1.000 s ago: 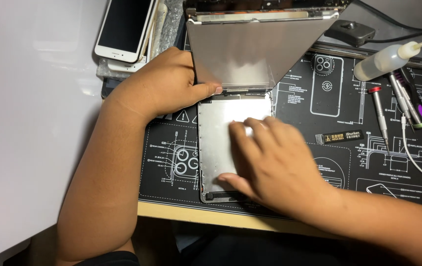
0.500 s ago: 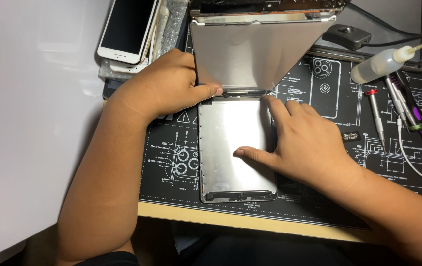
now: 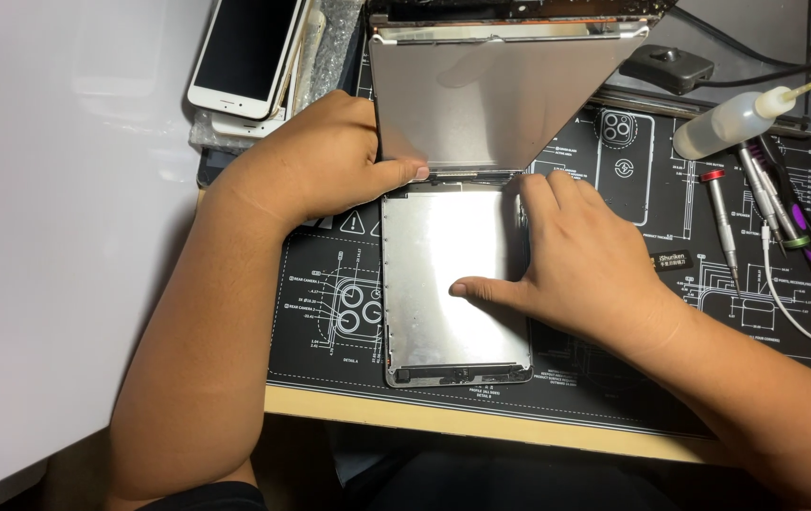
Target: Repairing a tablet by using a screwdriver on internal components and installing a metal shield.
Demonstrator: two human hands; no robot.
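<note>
An opened tablet lies on a black repair mat [image 3: 330, 284]. Its silver back housing [image 3: 443, 312] rests flat, with a shiny metal shield inside. The raised screen panel [image 3: 481, 104] tilts up from the housing's far edge. My left hand [image 3: 315, 166] holds that panel's lower left corner, thumb pressed near the hinge line. My right hand [image 3: 566, 260] rests on the housing's right edge, fingers along the top right corner and thumb stretched across the metal shield.
A stack of white phones [image 3: 244, 57] sits at the mat's far left. A squeeze bottle [image 3: 736, 118], several screwdrivers [image 3: 722, 222], a white cable [image 3: 793, 303] and a black block [image 3: 665, 66] lie to the right. A white surface [image 3: 65, 237] fills the left side.
My right hand has slid from the housing's lower middle up and right to its right edge, uncovering the metal shield. My left hand and the raised panel stay put.
</note>
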